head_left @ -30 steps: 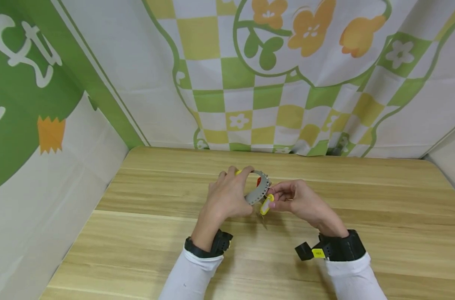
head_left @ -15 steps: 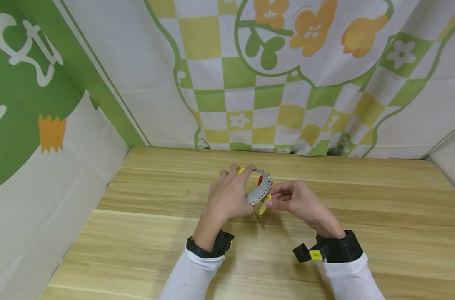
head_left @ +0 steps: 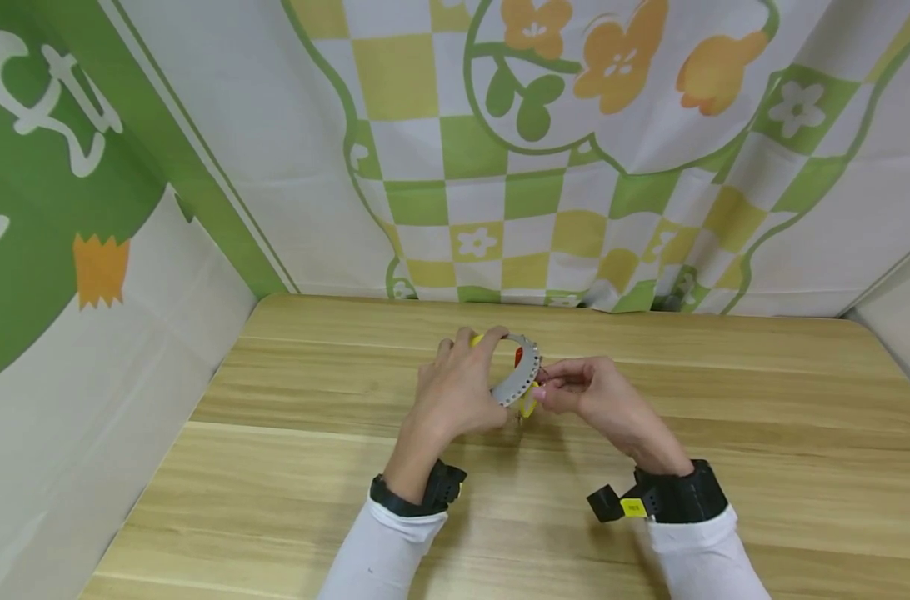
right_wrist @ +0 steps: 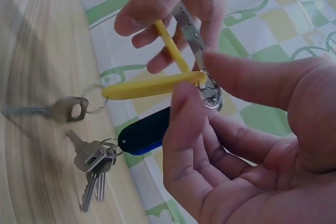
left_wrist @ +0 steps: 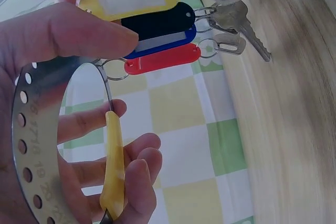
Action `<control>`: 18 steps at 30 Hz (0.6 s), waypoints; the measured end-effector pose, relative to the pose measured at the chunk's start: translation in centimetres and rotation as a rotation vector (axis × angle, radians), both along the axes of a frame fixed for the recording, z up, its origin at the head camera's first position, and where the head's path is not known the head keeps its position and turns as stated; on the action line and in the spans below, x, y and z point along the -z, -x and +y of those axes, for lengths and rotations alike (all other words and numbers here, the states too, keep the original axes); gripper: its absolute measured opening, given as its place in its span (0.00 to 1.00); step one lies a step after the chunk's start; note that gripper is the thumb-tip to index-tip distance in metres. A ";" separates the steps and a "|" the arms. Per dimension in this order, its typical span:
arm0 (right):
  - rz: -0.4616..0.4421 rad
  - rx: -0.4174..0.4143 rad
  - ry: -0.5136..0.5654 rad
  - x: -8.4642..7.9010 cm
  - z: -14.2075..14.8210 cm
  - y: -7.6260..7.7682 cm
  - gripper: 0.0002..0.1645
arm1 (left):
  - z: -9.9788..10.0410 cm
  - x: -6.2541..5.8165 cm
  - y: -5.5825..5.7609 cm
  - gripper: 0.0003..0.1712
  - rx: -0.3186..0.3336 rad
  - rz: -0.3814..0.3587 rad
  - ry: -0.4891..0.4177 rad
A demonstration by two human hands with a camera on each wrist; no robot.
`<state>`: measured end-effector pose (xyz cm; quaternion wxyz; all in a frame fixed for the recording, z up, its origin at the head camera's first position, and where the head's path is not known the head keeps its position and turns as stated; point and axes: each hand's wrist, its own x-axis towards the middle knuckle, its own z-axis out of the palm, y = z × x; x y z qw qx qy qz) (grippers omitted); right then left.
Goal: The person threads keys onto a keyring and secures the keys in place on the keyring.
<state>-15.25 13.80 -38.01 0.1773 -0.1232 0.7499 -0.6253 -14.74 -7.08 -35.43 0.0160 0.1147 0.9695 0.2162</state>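
My left hand (head_left: 455,396) grips a grey metal key ring hoop (head_left: 521,382), whose flat band has numbered holes and whose yellow handle (left_wrist: 112,166) lies against the curled fingers. At the hoop's right edge, my right hand (head_left: 608,404) pinches the ring end of a yellow key tag (right_wrist: 144,86) between thumb and fingers. A small split ring (right_wrist: 211,98) shows right at the band there. Black (left_wrist: 157,22), blue (left_wrist: 168,43) and red (left_wrist: 163,59) key tags hang beside it, with metal keys (left_wrist: 239,19) dangling from them. The right fingertips partly hide the black and blue tags.
The hands work low over a wood-grain table (head_left: 290,492). Behind its far edge hangs a green, yellow and white checked cloth (head_left: 477,200). Black straps (head_left: 683,492) with cameras circle both wrists, below white sleeves.
The yellow tag has turned and drawn up closer to the hoop, and its key shows less in the head view. My right fingers have shifted slightly upward; the left hand keeps its grip.
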 end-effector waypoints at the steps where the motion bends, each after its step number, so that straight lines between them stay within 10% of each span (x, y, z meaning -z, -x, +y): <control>1: -0.004 0.010 0.008 0.0 0.0 0.0 0.19 | 0.0 0.0 0.0 0.56 -0.001 0.002 -0.001; 9: 0.096 0.149 -0.009 0.0 -0.8 -0.3 0.12 | -0.1 0.1 0.0 0.56 0.000 0.000 0.001; 18: 0.443 0.267 -0.229 0.0 -1.9 -1.0 0.02 | 0.0 0.2 0.0 0.55 0.006 0.007 0.008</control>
